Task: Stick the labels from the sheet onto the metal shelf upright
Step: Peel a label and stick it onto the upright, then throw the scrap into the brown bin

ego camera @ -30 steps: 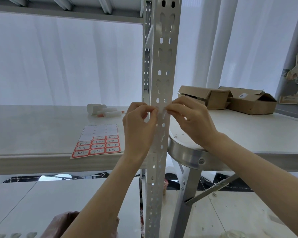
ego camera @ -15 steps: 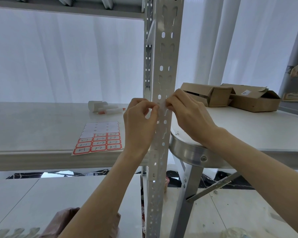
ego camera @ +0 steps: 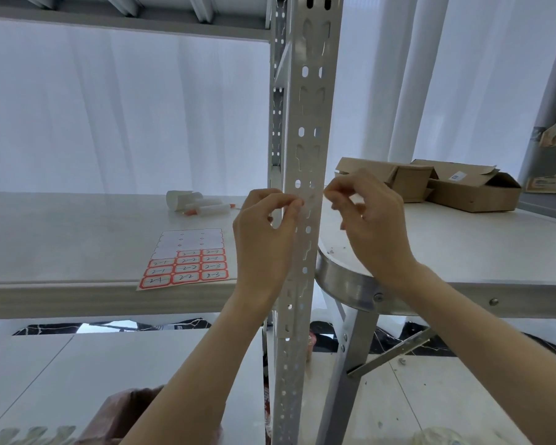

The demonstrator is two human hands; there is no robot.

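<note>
The grey perforated metal shelf upright (ego camera: 306,130) stands in the middle of the view. A pale label (ego camera: 309,200) lies across its face at hand height, hard to make out against the backlight. My left hand (ego camera: 264,239) pinches the label's left end at the upright's left edge. My right hand (ego camera: 374,226) has thumb and forefinger pinched together just at the upright's right edge, with nothing visible between them. The label sheet (ego camera: 187,263) lies flat on the shelf board to the left, its upper rows peeled bare and red-bordered handwritten labels in the lower rows.
The white shelf board (ego camera: 77,245) holds a white cup and some tubes (ego camera: 199,203) behind the sheet. To the right, a white table with a metal rim (ego camera: 344,284) carries open cardboard boxes (ego camera: 446,184). White curtains hang behind. Another shelf beam is overhead.
My right fingertips have drawn back from the upright's face to its right edge. The left hand stays pinched at the left edge. The view has tilted slightly.
</note>
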